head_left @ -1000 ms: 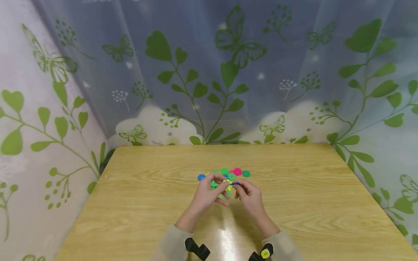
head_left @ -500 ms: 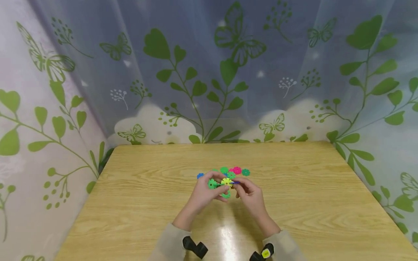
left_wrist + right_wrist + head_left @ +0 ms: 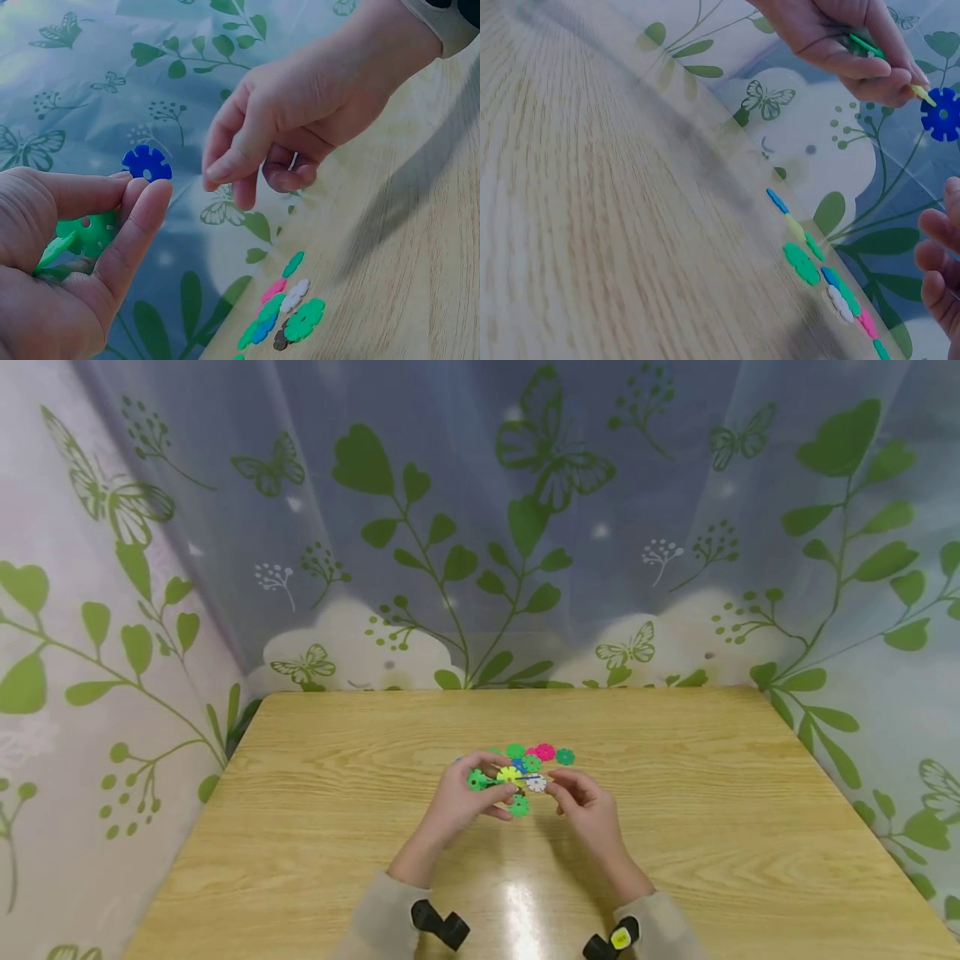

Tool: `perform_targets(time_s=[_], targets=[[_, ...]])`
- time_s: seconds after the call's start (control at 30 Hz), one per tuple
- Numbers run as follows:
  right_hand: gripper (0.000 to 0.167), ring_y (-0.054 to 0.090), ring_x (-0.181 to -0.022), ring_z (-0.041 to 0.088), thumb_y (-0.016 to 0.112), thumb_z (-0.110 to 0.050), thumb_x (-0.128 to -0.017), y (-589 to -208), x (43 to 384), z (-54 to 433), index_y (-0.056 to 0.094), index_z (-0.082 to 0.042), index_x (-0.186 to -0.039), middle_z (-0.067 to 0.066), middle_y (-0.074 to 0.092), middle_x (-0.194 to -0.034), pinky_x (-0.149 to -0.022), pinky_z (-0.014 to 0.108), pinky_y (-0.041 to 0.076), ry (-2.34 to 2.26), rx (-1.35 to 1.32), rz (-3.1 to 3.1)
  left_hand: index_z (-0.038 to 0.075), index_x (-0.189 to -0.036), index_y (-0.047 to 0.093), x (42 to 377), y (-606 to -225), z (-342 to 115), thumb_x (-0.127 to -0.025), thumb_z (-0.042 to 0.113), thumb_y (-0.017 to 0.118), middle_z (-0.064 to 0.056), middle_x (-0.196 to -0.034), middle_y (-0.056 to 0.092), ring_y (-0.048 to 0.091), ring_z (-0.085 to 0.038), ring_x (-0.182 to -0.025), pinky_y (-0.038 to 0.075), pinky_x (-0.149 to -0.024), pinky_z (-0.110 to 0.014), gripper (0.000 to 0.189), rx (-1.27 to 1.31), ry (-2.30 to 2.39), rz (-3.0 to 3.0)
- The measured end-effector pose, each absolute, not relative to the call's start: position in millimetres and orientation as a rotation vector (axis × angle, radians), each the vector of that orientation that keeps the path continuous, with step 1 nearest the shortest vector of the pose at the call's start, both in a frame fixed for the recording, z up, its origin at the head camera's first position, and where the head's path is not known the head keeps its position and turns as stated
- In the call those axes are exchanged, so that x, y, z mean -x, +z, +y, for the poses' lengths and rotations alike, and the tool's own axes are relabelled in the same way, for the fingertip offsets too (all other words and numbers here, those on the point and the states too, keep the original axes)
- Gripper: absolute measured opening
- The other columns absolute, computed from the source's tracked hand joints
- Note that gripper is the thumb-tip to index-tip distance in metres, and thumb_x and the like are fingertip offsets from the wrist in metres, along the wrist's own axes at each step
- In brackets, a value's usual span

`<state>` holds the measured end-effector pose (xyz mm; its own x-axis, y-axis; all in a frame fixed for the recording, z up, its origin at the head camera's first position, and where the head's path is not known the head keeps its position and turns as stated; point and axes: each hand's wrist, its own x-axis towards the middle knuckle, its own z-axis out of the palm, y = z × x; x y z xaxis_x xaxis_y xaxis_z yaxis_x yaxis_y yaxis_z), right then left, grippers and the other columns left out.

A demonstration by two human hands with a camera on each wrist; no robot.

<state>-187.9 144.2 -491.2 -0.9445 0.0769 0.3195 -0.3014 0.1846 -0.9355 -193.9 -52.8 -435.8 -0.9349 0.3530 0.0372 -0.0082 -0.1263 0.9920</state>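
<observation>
My left hand (image 3: 459, 797) pinches a joined row of notched, flower-shaped plastic discs above the table. A green disc (image 3: 477, 779) sits inside the palm, a yellow disc (image 3: 508, 774) is between thumb and fingers, and a blue disc (image 3: 148, 163) sticks out past the fingertips. Seen from the head, the blue one is nearly edge-on; the right wrist view shows its face and the yellow edge (image 3: 922, 94) slotted into it. Just right of the blue disc, my right hand (image 3: 588, 806) is apart from it, fingers loosely bent, holding nothing.
Loose discs lie on the wooden table (image 3: 337, 827) beyond and below the hands: a white disc (image 3: 536, 783), a green disc (image 3: 519, 806), a pink disc (image 3: 545, 752) and several others. Behind the table's far edge hangs a leaf-patterned curtain (image 3: 480, 527).
My right hand has let go of the blue disc and drawn off to the right. My left hand has moved slightly left with the joined discs, uncovering the white disc on the table.
</observation>
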Motion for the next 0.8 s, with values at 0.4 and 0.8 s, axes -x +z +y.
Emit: perform_targets(time_s=[0.4,0.8], targets=[[0.018,0.058,-0.067,0.033,0.066,-0.007,-0.087,-517,209,164,0.066,0.003,-0.101,0.017,0.066,-0.086,-0.054,0.024,0.051,1.810,-0.049,-2.268,-0.003,-0.112,0.057,193,-435,-55,-0.082,-0.004,0.067,-0.020,-0.101,0.045,0.063,-0.039,-0.082,0.058,-0.065,-0.045,0.032,-0.390,2.154,1.894],[0.023,0.058,-0.078,0.021,0.067,-0.010,-0.086,-521,242,183,0.064,0.001,-0.107,0.014,0.065,-0.098,-0.063,0.020,0.052,1.529,-0.040,-2.453,-0.003,-0.113,0.056,200,-453,-53,-0.082,-0.005,0.067,-0.017,-0.100,0.045,0.064,-0.037,-0.082,0.058,-0.065,-0.045,0.033,-0.443,2.148,1.857]])
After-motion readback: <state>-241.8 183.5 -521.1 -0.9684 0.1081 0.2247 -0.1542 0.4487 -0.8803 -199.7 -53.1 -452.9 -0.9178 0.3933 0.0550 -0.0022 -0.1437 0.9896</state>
